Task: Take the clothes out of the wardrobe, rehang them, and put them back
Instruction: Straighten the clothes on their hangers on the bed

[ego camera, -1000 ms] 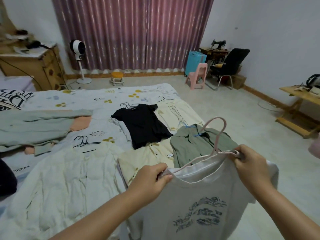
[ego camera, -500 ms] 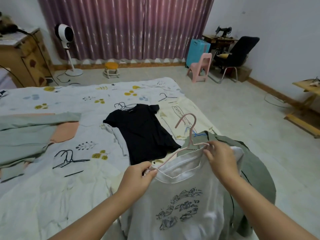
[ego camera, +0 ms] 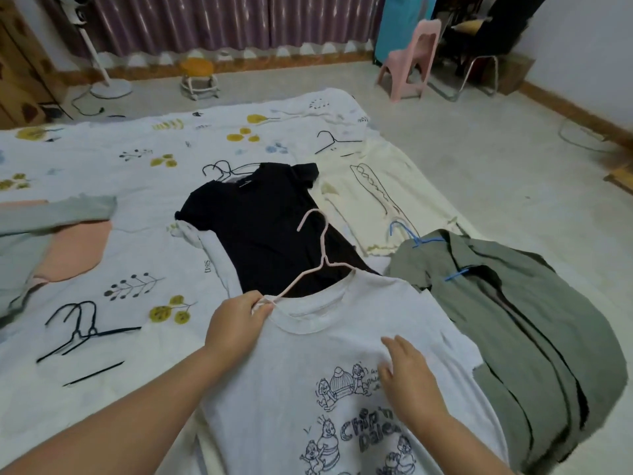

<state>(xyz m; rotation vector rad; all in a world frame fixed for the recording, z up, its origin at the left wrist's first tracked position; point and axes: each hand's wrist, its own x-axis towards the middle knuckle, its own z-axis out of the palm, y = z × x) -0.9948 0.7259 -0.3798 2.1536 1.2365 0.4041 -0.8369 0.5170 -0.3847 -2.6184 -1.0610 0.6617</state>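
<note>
Your left hand (ego camera: 236, 327) pinches the white cartoon-print cotton T-shirt (ego camera: 342, 389) at its collar, beside the pink wire hanger (ego camera: 320, 262) | your right hand (ego camera: 409, 382) lies flat, fingers loose, on its chest | shirt rests on the floral-sheeted bed (ego camera: 137, 173), overlapping the black T-shirt (ego camera: 267, 231).

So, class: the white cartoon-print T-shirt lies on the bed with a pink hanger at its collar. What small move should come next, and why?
Probably slide the pink wire hanger further into the collar of the white cartoon-print T-shirt. The left hand pinches the collar there; the right hand rests flat on the shirt's chest.
</note>
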